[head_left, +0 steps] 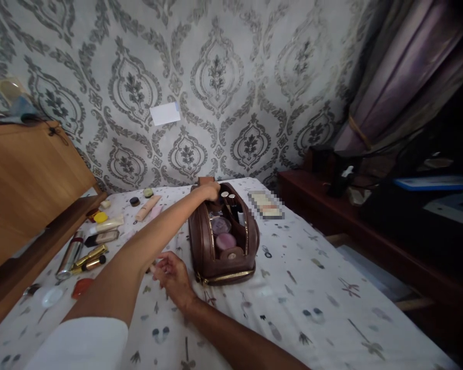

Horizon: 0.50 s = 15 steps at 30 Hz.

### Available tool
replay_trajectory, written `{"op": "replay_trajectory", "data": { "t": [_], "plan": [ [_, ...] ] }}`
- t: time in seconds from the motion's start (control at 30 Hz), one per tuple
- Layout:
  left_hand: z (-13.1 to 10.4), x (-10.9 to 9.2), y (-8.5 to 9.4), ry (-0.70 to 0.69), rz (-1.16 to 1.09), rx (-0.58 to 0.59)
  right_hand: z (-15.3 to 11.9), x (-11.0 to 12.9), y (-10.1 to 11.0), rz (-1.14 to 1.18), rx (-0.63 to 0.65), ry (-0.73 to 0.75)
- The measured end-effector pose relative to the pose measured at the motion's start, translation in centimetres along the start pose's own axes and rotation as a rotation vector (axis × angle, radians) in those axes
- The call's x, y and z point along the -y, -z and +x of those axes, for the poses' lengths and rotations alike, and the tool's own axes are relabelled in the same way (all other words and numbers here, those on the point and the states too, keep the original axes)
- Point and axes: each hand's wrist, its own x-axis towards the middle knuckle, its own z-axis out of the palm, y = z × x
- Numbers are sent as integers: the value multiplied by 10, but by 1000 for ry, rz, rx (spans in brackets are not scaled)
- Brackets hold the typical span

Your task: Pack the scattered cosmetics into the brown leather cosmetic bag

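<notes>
A brown makeup bag (224, 267) lies unzipped on the patterned sheet. My left hand (210, 191) reaches over its far left edge, and its fingers are hidden inside. Within the bag are a pink round compact (226, 242), a clear round case (220, 225) and slim tubes with pale tops (231, 198). To the left of the bag, close to my left forearm, my right hand (173, 275) has its fingers curled together. A small tan tip (151, 267) shows at those fingers, but the forearm hides what it belongs to.
Several cosmetics lie at the left, among them a silver can (70, 256), gold tubes (90, 255), a cream tube (110, 223) and a red round item (82, 288). A pixelated rectangle (267, 204) lies right of the bag. A wooden headboard (31, 180) borders the left.
</notes>
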Motion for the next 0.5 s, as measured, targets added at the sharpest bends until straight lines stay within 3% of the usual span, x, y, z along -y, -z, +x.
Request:
{"op": "replay_trajectory", "data": {
  "t": [0.27, 0.5],
  "plan": [
    [5, 5, -1, -21, -1, -44, -1, 4, 0, 3, 1, 15],
    [-10, 16, 18, -60, -85, -196, -1, 5, -1, -5, 12, 0]
  ]
}}
